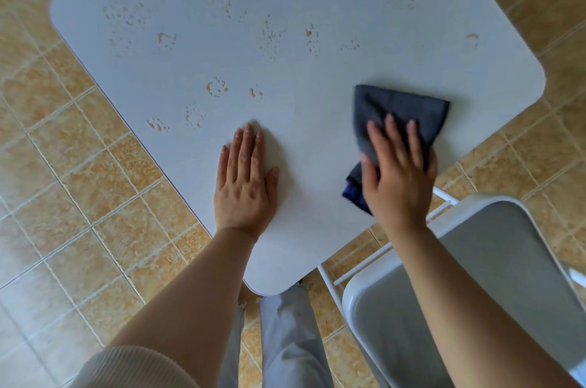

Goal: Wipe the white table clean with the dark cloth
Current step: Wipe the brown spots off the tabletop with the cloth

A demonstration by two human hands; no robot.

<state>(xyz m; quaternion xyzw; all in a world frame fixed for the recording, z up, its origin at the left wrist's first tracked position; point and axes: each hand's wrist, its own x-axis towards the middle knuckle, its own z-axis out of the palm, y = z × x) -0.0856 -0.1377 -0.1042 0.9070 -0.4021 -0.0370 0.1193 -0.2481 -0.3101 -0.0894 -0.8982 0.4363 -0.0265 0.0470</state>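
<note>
Dark grey microfibre, folded into a pad, lies under my right hand [398,172] near the right edge of the white table [317,48]; this dark cloth [402,112] sticks out ahead of my fingertips, its long axis running away from me toward the far side; my palm and spread fingers press it flat rather than pinching it. My left hand [245,178] rests empty, fingers together and flat on the bare top, just to the left of the cloth, bracing me. The droplets [217,88] lie ahead and to the left of the cloth, in clusters scattered toward the far left corner, with a few faint marks near the far right; the patch around my hands looks dry. My right hand holds the cloth, so I judge the next sweep should go forward and leftward; my left hand sits partly in that path and may need to lift.
</note>
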